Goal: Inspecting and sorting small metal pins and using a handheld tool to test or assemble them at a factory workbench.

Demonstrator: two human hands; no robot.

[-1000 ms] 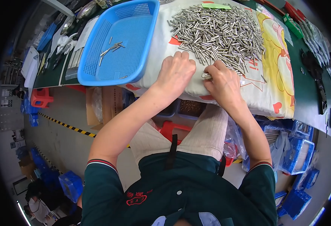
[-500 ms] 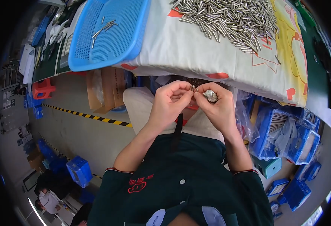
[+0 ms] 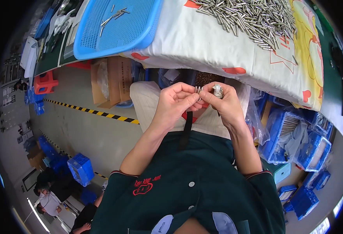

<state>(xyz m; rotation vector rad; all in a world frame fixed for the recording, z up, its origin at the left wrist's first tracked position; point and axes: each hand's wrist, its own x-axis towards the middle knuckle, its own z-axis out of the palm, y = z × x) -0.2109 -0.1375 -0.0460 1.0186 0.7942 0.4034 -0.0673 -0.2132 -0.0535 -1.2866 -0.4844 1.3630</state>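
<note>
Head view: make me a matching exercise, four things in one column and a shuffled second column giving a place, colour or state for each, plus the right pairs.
Things
1. Basket
2. Pin pile
3. White wad
4. Stool

Descriptions
A. Held in the right hand
B. Red, at the picture's left
C. Heaped on the patterned cloth
D. Blue, with loose pins inside

Right pairs
1-D
2-C
3-A
4-B

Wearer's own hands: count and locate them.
2: the left hand, above the lap, holding small metal pins; the right hand, close beside it, holding a whitish cloth.
</note>
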